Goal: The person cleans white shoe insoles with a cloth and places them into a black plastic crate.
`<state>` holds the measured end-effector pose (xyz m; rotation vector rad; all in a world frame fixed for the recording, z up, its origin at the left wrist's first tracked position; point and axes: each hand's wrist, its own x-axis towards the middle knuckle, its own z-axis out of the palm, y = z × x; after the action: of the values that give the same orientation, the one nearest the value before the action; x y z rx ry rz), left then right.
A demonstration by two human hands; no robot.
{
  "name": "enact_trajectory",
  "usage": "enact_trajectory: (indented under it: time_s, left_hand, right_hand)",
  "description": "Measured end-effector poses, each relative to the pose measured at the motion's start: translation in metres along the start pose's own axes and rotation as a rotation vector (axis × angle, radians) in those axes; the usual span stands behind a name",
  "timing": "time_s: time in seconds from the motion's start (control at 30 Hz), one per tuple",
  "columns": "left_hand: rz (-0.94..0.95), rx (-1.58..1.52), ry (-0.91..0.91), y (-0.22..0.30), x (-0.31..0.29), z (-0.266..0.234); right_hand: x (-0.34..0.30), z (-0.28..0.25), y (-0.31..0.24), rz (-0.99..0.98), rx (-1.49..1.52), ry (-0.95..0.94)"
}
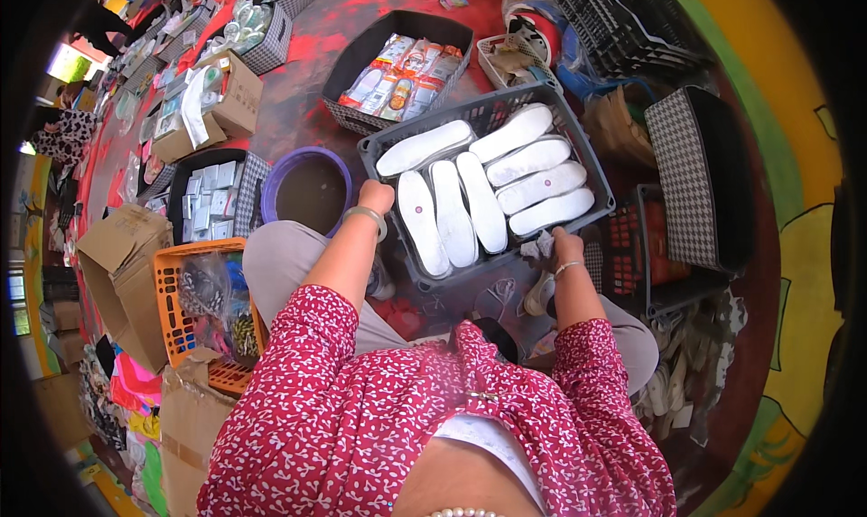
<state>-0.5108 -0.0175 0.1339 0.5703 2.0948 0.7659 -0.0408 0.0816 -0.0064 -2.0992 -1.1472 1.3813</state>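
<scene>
**Red patterned blouse (361, 400) nearest the lens, at six o'clock; dark grey crate (591, 151) of white soles (481, 203) ahead**

Clock centred on the crate, twelve at top of view.

Edges: eight white soles lie inside the crate: one at ten, three side by side toward eight, four fanned from one to four. Outer ones sit close to the wall. Purple basin (274, 176) stands at nine, near the crate's left rim. Dark bin of packets (352, 112) is near at eleven; small white basket (493, 68) at twelve, close to the far rim. Houndstooth bin (691, 178) leans at three.

Room: red floor (293, 106) shows at ten, beyond the basin. Grey-trousered knees flank the near side, at eight and between four and five.

Pose: left forearm reaches forward, aimed at one; left hand (377, 197) is at the nine o'clock rim, fingers curled. Whether they clamp the rim, cannot tell. Right forearm aims almost at twelve; right hand (567, 244) is at four, just beside the near rim, fingers closed on a crumpled grey cloth (539, 248). Each wrist wears a bracelet.
</scene>
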Motion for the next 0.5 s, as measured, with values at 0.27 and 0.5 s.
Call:
enact_trajectory:
  time_s: [0.27, 0.5]
  left_hand:
    - [0.033, 0.161, -0.025, -0.009, 0.081, -0.04]
    - [0.081, 0.32, -0.19, 0.022, 0.137, -0.05]
  right_hand:
    - [-0.171, 0.072, -0.116, 0.456, 0.709, -0.12]
    - [-0.167, 0.119, -0.061, 0.384, 0.669, 0.08]
